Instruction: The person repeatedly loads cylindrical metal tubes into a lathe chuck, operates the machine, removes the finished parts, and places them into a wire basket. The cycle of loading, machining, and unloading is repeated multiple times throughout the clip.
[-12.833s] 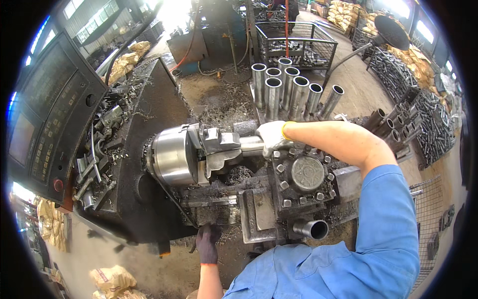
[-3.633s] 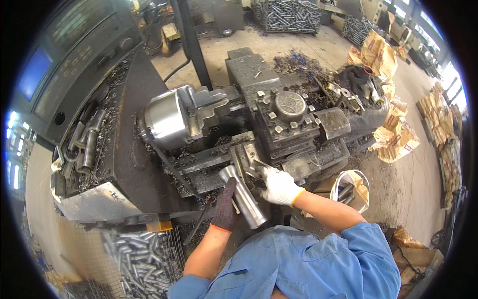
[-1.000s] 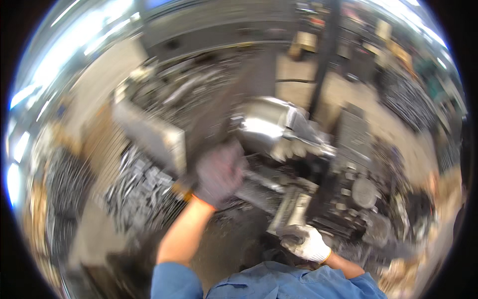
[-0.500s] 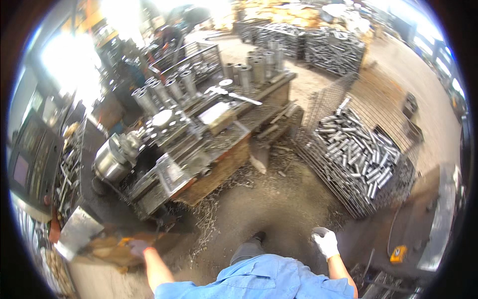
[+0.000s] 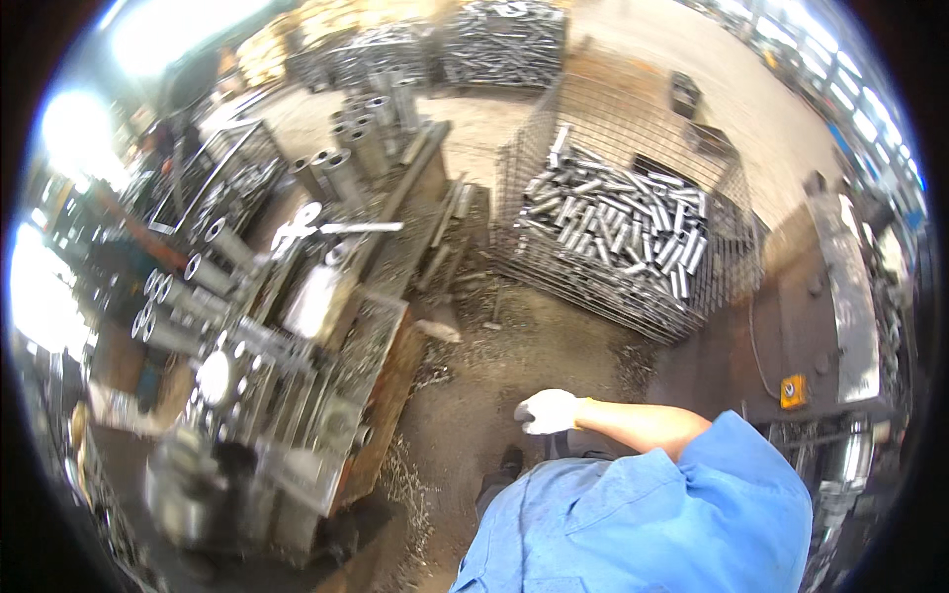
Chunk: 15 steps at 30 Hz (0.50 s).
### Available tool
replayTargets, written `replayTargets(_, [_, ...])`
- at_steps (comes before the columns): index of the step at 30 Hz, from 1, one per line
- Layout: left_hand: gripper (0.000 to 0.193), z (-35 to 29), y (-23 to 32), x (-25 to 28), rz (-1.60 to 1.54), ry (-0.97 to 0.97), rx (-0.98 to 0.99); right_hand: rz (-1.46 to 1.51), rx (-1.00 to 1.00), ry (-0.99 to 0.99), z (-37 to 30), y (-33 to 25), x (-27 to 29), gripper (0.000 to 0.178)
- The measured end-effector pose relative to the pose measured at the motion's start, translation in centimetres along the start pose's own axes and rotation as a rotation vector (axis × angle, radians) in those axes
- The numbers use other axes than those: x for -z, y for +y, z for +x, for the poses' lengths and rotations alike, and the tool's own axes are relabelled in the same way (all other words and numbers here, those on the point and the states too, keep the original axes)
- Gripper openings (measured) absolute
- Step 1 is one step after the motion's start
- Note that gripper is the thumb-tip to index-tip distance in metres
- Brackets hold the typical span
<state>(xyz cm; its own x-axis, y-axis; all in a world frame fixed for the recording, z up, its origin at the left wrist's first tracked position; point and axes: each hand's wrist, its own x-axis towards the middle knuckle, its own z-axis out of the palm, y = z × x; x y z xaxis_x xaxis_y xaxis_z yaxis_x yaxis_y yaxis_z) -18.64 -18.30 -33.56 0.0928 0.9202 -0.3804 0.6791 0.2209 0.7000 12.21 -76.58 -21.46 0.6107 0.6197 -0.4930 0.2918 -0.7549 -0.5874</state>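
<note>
My right hand point(image 5: 546, 411), in a white glove, hangs over the floor in front of my body, with its bare forearm reaching in from the right. Its fingers are curled in, and no object shows in them. My left hand is out of view. Left of the right hand stands a greasy metal workbench point(image 5: 381, 336). A silver caliper point(image 5: 358, 228) lies on it beside a pale flat block point(image 5: 314, 296). Steel tubes point(image 5: 368, 148) stand upright at its far end, and more tubes point(image 5: 213, 272) lean along its left side.
A wire mesh basket point(image 5: 603, 301) ahead on the right holds many short metal tubes point(image 5: 618, 217). A yellow device point(image 5: 793, 391) sits on a dark surface at right. Metal shavings point(image 5: 405, 494) litter the floor by the bench. Full bins point(image 5: 504, 44) stand farther back.
The view has swung right, so the bench and basket sit farther left. My right hand has come across in front of my body. My left hand has gone out of view.
</note>
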Motion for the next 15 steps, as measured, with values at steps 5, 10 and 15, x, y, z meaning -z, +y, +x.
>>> replayTargets(5, [0.034, -12.4, 7.3, -18.1, -0.308, -0.502, 0.207, 0.086, -0.098, 0.031, 0.9, 5.3, 3.0, 0.048])
replayTargets(10, [0.039, -29.7, 23.5, -36.6, -0.130, -1.098, -0.223, 0.229, -0.179, 0.057, 0.9, 17.1, 6.9, 0.043])
replayTargets(15, [0.077, -45.6, 45.8, -60.1, 0.271, -0.589, -1.713, 0.364, -0.270, 0.400, 3.4, 35.5, 16.3, 0.040])
